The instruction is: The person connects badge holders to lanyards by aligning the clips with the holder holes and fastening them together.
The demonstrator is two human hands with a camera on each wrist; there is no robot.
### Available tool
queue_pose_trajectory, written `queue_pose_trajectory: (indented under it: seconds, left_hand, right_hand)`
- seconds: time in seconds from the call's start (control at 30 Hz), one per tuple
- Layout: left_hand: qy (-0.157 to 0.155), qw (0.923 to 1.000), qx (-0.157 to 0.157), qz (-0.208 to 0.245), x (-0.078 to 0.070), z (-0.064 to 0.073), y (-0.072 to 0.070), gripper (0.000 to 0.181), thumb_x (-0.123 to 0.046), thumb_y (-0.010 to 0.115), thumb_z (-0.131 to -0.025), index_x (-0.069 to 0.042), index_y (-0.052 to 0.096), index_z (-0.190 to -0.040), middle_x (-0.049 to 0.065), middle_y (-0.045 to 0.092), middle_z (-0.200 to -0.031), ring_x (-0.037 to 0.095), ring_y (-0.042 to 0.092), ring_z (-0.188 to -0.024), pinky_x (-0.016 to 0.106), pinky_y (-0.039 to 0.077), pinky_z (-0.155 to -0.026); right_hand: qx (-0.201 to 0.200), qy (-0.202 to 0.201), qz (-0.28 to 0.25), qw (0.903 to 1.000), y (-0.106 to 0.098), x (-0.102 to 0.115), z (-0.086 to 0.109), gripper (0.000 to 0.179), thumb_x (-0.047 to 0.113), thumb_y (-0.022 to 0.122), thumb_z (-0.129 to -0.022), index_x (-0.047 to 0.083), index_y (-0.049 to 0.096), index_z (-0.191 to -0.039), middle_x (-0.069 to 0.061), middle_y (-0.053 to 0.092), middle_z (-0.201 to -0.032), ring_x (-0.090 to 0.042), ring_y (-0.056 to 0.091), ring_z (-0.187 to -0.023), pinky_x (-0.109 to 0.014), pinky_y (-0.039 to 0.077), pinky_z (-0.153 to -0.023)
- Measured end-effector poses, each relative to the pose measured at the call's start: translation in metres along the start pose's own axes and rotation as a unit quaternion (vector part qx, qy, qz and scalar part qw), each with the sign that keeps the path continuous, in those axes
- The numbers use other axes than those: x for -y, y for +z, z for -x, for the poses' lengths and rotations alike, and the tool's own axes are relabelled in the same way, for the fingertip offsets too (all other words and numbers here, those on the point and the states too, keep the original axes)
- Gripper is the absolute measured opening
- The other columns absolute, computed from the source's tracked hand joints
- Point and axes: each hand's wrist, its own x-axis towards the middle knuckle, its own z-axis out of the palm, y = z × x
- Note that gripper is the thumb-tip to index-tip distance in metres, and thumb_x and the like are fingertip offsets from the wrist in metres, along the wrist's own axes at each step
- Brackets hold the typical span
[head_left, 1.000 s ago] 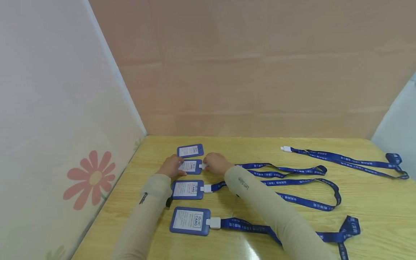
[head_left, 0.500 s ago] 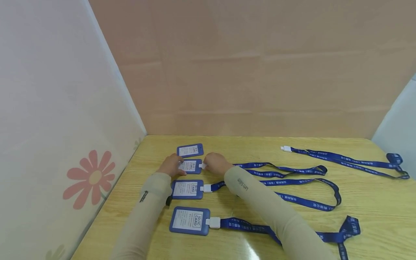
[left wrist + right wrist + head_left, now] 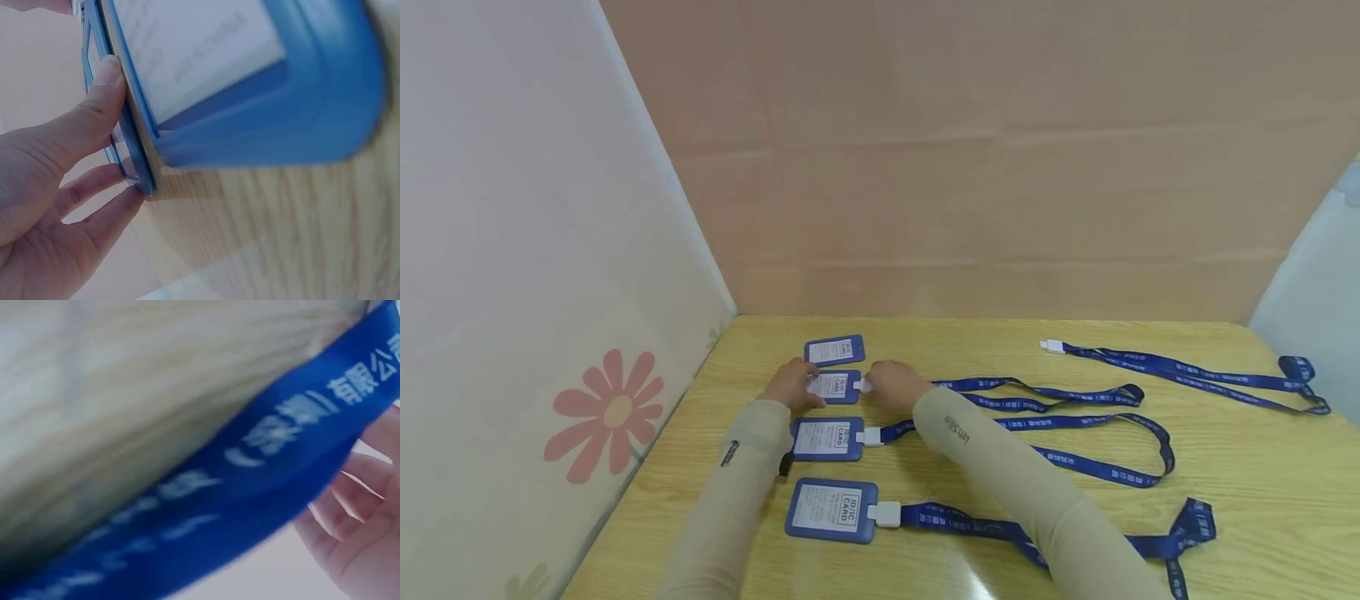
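In the head view my left hand (image 3: 790,385) grips the left end of a blue ID card holder (image 3: 835,387), second from the back in a column. Thumb and fingers of the left hand (image 3: 62,150) clasp opposite edges of that holder (image 3: 136,153) in the left wrist view. At its right end my right hand (image 3: 891,386) pinches the white clip (image 3: 866,386) of a blue lanyard (image 3: 977,384); its fingertips are mostly hidden. A printed blue strap (image 3: 250,456) crosses the right wrist view in front of the right hand (image 3: 369,531).
Behind lies a card holder (image 3: 834,350) without a lanyard. Two holders with lanyards, a middle one (image 3: 827,439) and a front one (image 3: 831,510), lie nearer, under and beside the forearms. A loose lanyard (image 3: 1180,371) with a white clip lies back right on the wooden table (image 3: 1247,467).
The head view has shifted slightly, so the table things sit a little further left. Both hands keep their places at the holder and clip.
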Motion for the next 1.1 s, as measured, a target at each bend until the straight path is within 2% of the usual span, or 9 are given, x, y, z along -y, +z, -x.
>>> queue_pose_trajectory:
  seconds: [0.1, 0.17, 0.23, 0.33, 0.5, 0.63, 0.87, 0.97, 1.1]
  left_hand:
    - [-0.001, 1.0000, -0.001, 0.005, 0.000, 0.000, 0.000, 0.058, -0.019, 0.078, -0.074, -0.002, 0.056, -0.125, 0.018, 0.053, -0.127, 0.030, 0.050, -0.112, 0.048, 0.039, -0.107]
    - [0.004, 1.0000, 0.004, 0.003, 0.002, 0.000, 0.001, 0.059, -0.019, 0.078, -0.074, -0.002, 0.056, -0.126, 0.018, 0.052, -0.127, 0.030, 0.050, -0.111, 0.049, 0.040, -0.106]
    - [0.009, 0.9999, 0.007, 0.002, 0.004, -0.001, 0.002, 0.059, -0.020, 0.078, -0.075, -0.002, 0.055, -0.126, 0.019, 0.052, -0.128, 0.031, 0.050, -0.112, 0.050, 0.040, -0.106]
    - [0.024, 0.9997, 0.003, -0.002, 0.009, -0.005, 0.002, 0.060, -0.021, 0.078, -0.075, -0.001, 0.055, -0.126, 0.020, 0.051, -0.127, 0.032, 0.051, -0.111, 0.052, 0.040, -0.104]
    - [0.040, 0.9991, 0.000, -0.010, 0.012, -0.005, 0.000, 0.061, -0.023, 0.078, -0.075, 0.001, 0.054, -0.127, 0.023, 0.050, -0.126, 0.033, 0.050, -0.108, 0.053, 0.040, -0.104]
    - [0.029, 0.9995, 0.008, -0.003, 0.015, -0.002, 0.004, 0.063, -0.022, 0.077, -0.076, 0.001, 0.053, -0.129, 0.023, 0.049, -0.128, 0.033, 0.049, -0.108, 0.052, 0.040, -0.104]
    - [0.017, 0.9998, 0.006, 0.000, 0.029, 0.002, 0.003, 0.063, -0.022, 0.076, -0.077, -0.001, 0.051, -0.131, 0.023, 0.048, -0.129, 0.033, 0.049, -0.110, 0.054, 0.039, -0.104]
    - [0.010, 0.9999, 0.007, -0.001, 0.029, 0.006, -0.002, 0.064, -0.022, 0.076, -0.077, -0.001, 0.050, -0.131, 0.023, 0.048, -0.131, 0.035, 0.048, -0.112, 0.056, 0.038, -0.104]
    - [0.008, 0.9998, 0.014, -0.006, 0.028, 0.010, -0.005, 0.064, -0.022, 0.076, -0.077, -0.001, 0.050, -0.131, 0.024, 0.048, -0.129, 0.036, 0.049, -0.113, 0.056, 0.038, -0.104]
  right_hand:
    - [0.002, -0.006, -0.018, 0.9998, -0.001, -0.006, 0.004, 0.023, 0.021, 0.057, -0.092, 0.006, 0.065, -0.109, -0.005, 0.068, -0.098, -0.014, 0.057, -0.079, -0.031, 0.052, -0.080]
    - [0.006, -0.003, -0.026, 0.9997, -0.001, -0.013, 0.009, 0.029, 0.022, 0.056, -0.093, 0.006, 0.062, -0.117, -0.007, 0.067, -0.108, -0.017, 0.061, -0.091, -0.033, 0.052, -0.086]
    - [0.009, -0.001, -0.032, 0.9994, -0.007, -0.021, 0.015, 0.034, 0.022, 0.056, -0.093, 0.005, 0.058, -0.123, -0.009, 0.065, -0.117, -0.022, 0.062, -0.102, -0.036, 0.051, -0.092]
    - [-0.011, 0.001, -0.027, 0.9996, -0.023, -0.039, 0.026, 0.039, 0.024, 0.056, -0.094, 0.004, 0.055, -0.127, -0.012, 0.061, -0.124, -0.026, 0.059, -0.111, -0.040, 0.049, -0.096]
    - [-0.077, 0.011, -0.039, 0.9962, -0.054, -0.080, 0.058, 0.034, 0.022, 0.057, -0.093, 0.002, 0.059, -0.121, -0.015, 0.064, -0.117, -0.027, 0.062, -0.105, -0.042, 0.052, -0.090]
    - [-0.118, 0.056, -0.061, 0.9895, -0.065, -0.121, 0.090, 0.031, 0.020, 0.058, -0.092, 0.000, 0.062, -0.116, -0.016, 0.065, -0.110, -0.028, 0.062, -0.099, -0.043, 0.053, -0.086]
    - [-0.129, 0.136, -0.059, 0.9805, -0.059, -0.193, 0.123, 0.030, 0.015, 0.057, -0.092, -0.005, 0.060, -0.114, -0.023, 0.063, -0.108, -0.036, 0.060, -0.099, -0.050, 0.051, -0.085]
    - [-0.132, 0.153, -0.053, 0.9780, -0.054, -0.213, 0.129, 0.030, 0.012, 0.057, -0.091, -0.007, 0.059, -0.114, -0.026, 0.062, -0.109, -0.040, 0.059, -0.101, -0.052, 0.049, -0.086]
    - [-0.126, 0.163, -0.049, 0.9773, -0.046, -0.229, 0.131, 0.032, 0.011, 0.059, -0.090, -0.009, 0.059, -0.115, -0.028, 0.061, -0.111, -0.043, 0.058, -0.102, -0.053, 0.050, -0.085]
